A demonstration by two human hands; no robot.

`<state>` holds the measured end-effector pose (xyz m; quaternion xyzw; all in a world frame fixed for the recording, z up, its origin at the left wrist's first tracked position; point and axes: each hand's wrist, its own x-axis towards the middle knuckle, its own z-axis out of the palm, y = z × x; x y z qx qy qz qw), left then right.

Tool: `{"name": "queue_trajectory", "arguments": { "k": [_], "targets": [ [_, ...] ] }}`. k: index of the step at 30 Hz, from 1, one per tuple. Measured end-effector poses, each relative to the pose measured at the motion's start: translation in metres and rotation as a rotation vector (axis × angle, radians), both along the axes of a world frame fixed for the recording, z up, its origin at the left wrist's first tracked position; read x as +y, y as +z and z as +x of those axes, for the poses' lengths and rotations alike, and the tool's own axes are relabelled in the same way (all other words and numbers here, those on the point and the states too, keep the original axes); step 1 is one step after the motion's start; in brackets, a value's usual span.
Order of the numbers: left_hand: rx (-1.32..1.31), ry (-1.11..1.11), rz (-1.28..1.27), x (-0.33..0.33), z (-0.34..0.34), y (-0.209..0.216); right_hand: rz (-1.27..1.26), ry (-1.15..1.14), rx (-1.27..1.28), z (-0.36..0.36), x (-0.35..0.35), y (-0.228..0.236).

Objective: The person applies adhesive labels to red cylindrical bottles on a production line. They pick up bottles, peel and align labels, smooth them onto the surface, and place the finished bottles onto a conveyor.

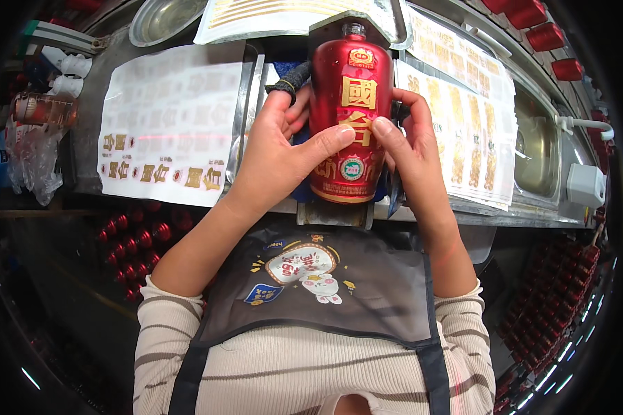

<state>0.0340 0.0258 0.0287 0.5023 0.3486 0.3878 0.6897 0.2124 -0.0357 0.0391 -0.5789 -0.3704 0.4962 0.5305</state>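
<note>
At eleven o'clock sits a round stainless-steel bowl (160, 22). Toward ten stands an amber-tinted clear plastic jar (47, 110), with a crumpled clear plastic bag (36, 158) near it at nine. Between two and three lie a steel sink basin (535, 155) and a white tap (587, 126); a white square-sided container (585, 185) stands at three. Clustered glossy red bottles (133, 247) show between eight and nine, below bench level.

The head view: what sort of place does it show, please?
Probably a bottle-decorating workshop: a gold-lettered red bottle, white sheets with similar gold lettering beside it, and rows of red objects, apparently more bottles.
</note>
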Motion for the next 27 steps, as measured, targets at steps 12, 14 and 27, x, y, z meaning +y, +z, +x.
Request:
{"name": "queue_trajectory", "arguments": {
  "k": [12, 14, 27],
  "targets": [
    [-0.039, 0.032, 0.026, 0.02, 0.011, 0.01, 0.067, -0.072, -0.04, -0.002, 0.019, -0.003],
    [-0.067, 0.041, 0.01, 0.021, 0.012, 0.013, 0.03, -0.079, -0.047, 0.0, 0.021, 0.002],
    [-0.058, 0.059, -0.052, 0.028, 0.02, 0.022, 0.03, -0.088, -0.078, 0.007, 0.03, -0.001]
  ]
}}
